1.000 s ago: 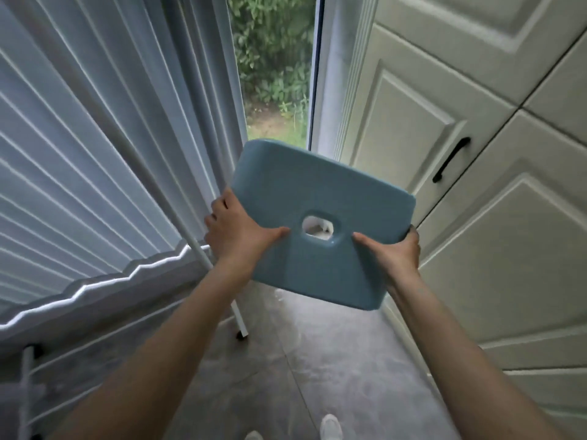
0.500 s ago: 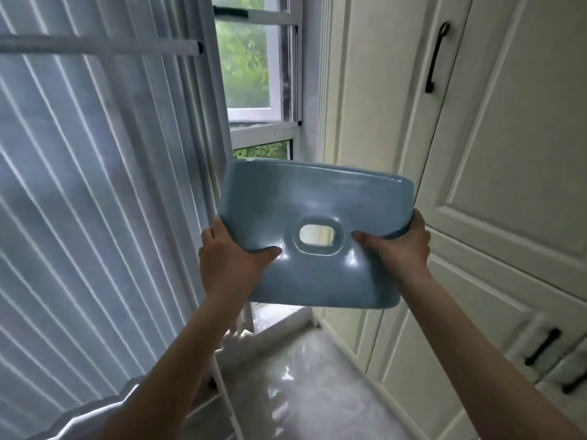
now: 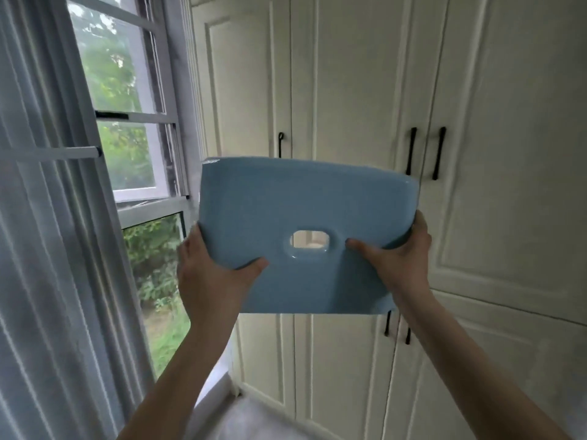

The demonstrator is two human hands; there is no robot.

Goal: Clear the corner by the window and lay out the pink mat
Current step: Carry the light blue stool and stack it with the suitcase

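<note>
Clearing corner: my left hand (image 3: 211, 281) and right hand (image 3: 398, 258) clamp blue stool (image 3: 305, 214), thumbs on top, right of window (image 3: 127, 147). Next probably needs drop spot away from window.

item: blue plastic stool (image 3: 305, 217) — glossy, rectangular, rounded corners
seat: oval handle hole near the middle — faces the camera
pose: held up, tilted, clear of the floor

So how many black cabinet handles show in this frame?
5: one on the narrow upper door by the window, a pair further right, two below the blue stool, which may hide more.
</note>
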